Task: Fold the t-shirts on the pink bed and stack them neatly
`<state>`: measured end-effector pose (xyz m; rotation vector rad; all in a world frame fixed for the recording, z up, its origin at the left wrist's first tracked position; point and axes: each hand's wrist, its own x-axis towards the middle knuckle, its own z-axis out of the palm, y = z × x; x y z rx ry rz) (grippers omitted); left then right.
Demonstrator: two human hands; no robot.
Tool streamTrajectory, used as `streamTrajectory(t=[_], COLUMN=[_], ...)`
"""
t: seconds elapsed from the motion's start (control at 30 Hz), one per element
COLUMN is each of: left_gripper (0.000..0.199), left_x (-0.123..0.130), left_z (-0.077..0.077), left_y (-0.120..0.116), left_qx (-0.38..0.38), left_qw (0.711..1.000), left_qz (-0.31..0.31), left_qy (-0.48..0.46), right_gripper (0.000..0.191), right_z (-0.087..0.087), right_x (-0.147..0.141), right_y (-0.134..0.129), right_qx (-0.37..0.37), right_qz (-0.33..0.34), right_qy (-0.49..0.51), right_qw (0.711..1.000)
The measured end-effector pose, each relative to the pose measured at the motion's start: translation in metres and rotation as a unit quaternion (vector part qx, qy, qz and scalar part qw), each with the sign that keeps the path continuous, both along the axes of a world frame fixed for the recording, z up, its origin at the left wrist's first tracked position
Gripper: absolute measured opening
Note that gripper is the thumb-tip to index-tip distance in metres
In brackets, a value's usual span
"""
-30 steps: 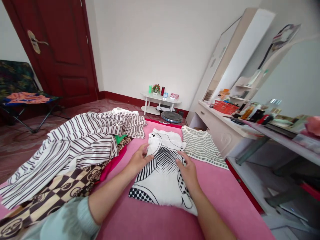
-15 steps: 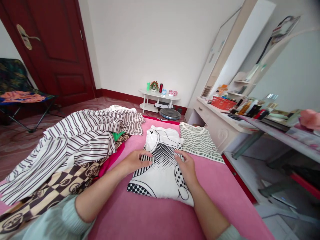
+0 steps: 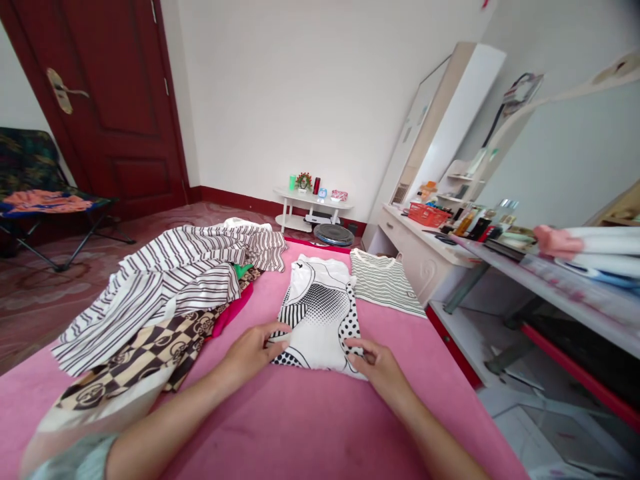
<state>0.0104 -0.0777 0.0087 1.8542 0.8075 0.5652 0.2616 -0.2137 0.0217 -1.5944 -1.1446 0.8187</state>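
Note:
A white garment point(image 3: 320, 333) with black dots, stripes and curved lines lies folded into a rectangle on the pink bed cover point(image 3: 300, 427). My left hand point(image 3: 263, 347) touches its lower left edge, thumb and fingers apart. At the lower right edge, my right hand point(image 3: 373, 363) rests with its fingertips on the cloth, thumb and fingers also apart. Just beyond it to the right is a folded white and green striped shirt point(image 3: 387, 283), lying flat.
To the left is a heap with striped clothing point(image 3: 175, 280) and a brown and beige patterned cloth point(image 3: 145, 357). A desk point(image 3: 565, 287) with a mirror stands along the right side. Past the bed is a low white table point(image 3: 313, 200) holding small items.
Both hands have moved down the garment towards me, from its middle to near its lower edge. The garment's near part looks shorter now. My view has shifted slightly.

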Motion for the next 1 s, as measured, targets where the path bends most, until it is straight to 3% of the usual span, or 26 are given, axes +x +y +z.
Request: streamTrajectory(t=[0.07, 0.23, 0.3, 0.37, 0.5, 0.6, 0.7, 0.8, 0.9, 1.0], left_gripper=[0.046, 0.041, 0.040, 0.040, 0.035, 0.017, 0.019, 0.039, 0.052, 0.056], left_x=[0.004, -0.001, -0.011, -0.023, -0.048, -0.052, -0.027, 0.024, 0.076, 0.106], left_z=[0.007, 0.054, 0.064, 0.059, 0.032, 0.035, 0.059, 0.071, 0.055, 0.024], left_y=[0.001, -0.003, -0.012, -0.025, -0.048, -0.052, -0.049, -0.041, -0.018, 0.018], left_qx=[0.002, 0.055, 0.086, 0.097, 0.120, 0.216, 0.313, 0.336, 0.339, 0.325], left_qw=[1.000, 0.996, 0.994, 0.993, 0.984, 0.948, 0.914, 0.920, 0.915, 0.905], left_qz=[0.008, 0.057, 0.068, 0.063, 0.010, -0.012, 0.001, -0.008, 0.014, 0.029], left_qy=[-0.015, -0.035, -0.020, 0.013, 0.130, 0.233, 0.257, 0.200, 0.219, 0.272], right_gripper=[0.038, 0.036, 0.035, 0.034, 0.031, 0.022, 0.025, 0.042, 0.054, 0.061], right_z=[0.006, 0.048, 0.053, 0.043, 0.008, 0.009, 0.032, 0.043, 0.028, 0.002], right_x=[-0.003, -0.013, -0.021, -0.030, -0.037, -0.029, -0.022, -0.030, -0.041, -0.035], right_y=[-0.002, -0.009, -0.021, -0.037, -0.067, -0.069, -0.045, 0.004, 0.059, 0.102], right_qx=[0.000, 0.045, 0.038, 0.014, -0.032, -0.047, 0.005, 0.073, 0.082, 0.006], right_qz=[-0.014, -0.035, -0.017, 0.003, 0.034, 0.076, 0.040, -0.007, -0.010, -0.027], right_qy=[0.004, -0.021, -0.048, -0.076, -0.154, -0.230, -0.296, -0.298, -0.317, -0.384], right_qw=[1.000, 0.998, 0.998, 0.997, 0.987, 0.969, 0.954, 0.952, 0.945, 0.923])
